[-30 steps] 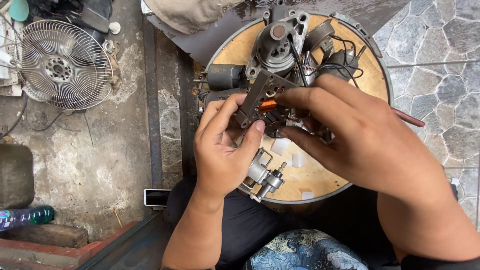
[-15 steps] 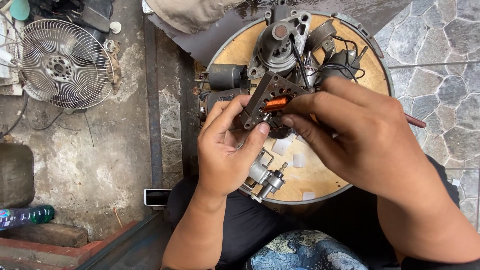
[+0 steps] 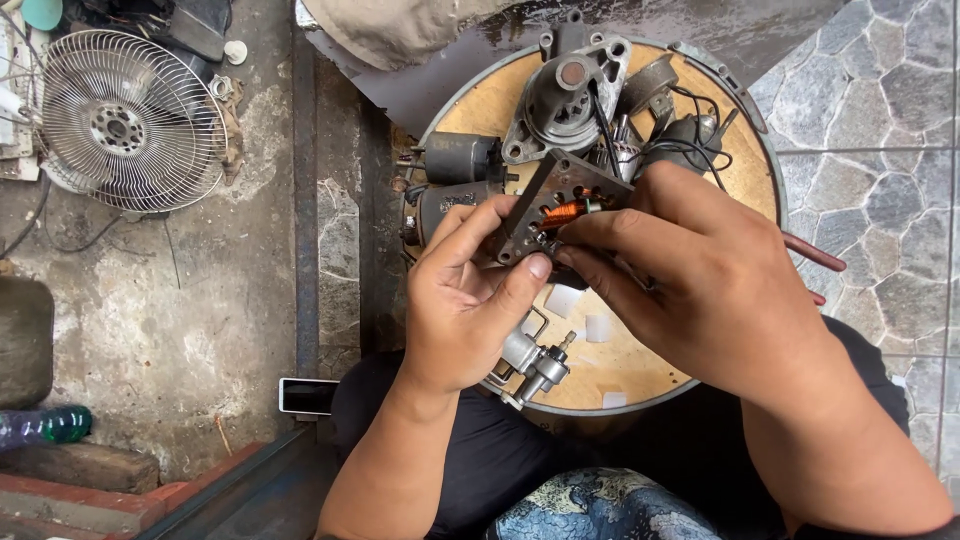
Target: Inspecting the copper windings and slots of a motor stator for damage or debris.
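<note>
Both hands hold a small dark square motor stator (image 3: pixel 552 203) with an orange copper coil showing through its middle, tilted above a round wooden board (image 3: pixel 690 110). My left hand (image 3: pixel 465 300) grips its lower left edge, thumb pressed against the frame. My right hand (image 3: pixel 700 285) covers its right side, fingertips pinching near the coil. A small metal shaft part (image 3: pixel 535 365) lies on the board just below my left hand.
On the board's far side sit a grey motor housing (image 3: pixel 565 100), two dark cylindrical motors (image 3: pixel 455 160) and black wires (image 3: pixel 690 125). A wire fan guard (image 3: pixel 125 125) lies on the concrete at left. A phone (image 3: pixel 308 396) rests by my knee, a green bottle (image 3: pixel 45 425) at lower left.
The stator has been lifted and turned so its flat square face and the orange coil show more; both hands shifted slightly upward with it.
</note>
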